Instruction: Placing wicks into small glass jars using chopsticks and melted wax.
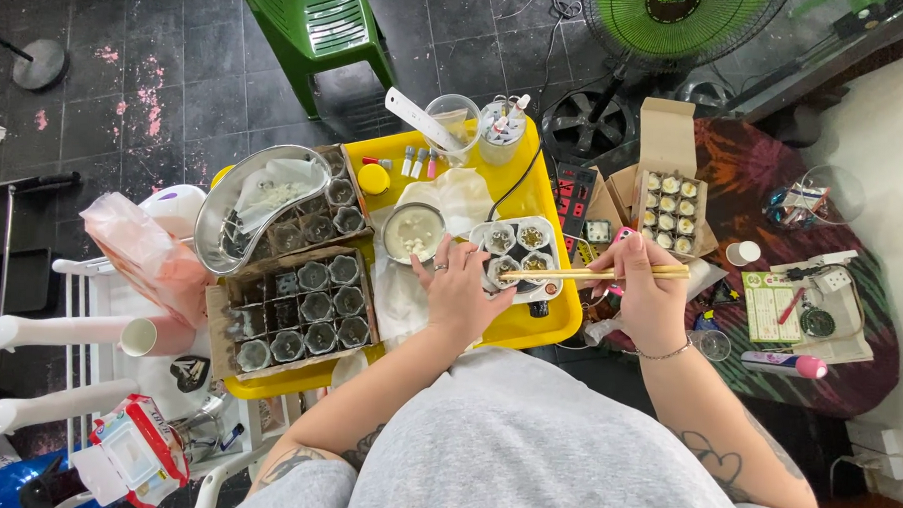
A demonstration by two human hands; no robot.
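Dark floor tiles surround a crowded yellow tray point(544, 322). Right hand point(645, 291) grips chopsticks point(596, 275) over the white cup tray point(517, 251), which the left hand point(460, 289) steadies; a slip could spill its small cups.

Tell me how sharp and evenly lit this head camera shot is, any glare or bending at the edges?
Head view: sharp and evenly lit around both hands; mild glare on the metal kidney dish and pale wall; wide-angle bending at the edges curves the floor tiles; no motion blur on the chopsticks.
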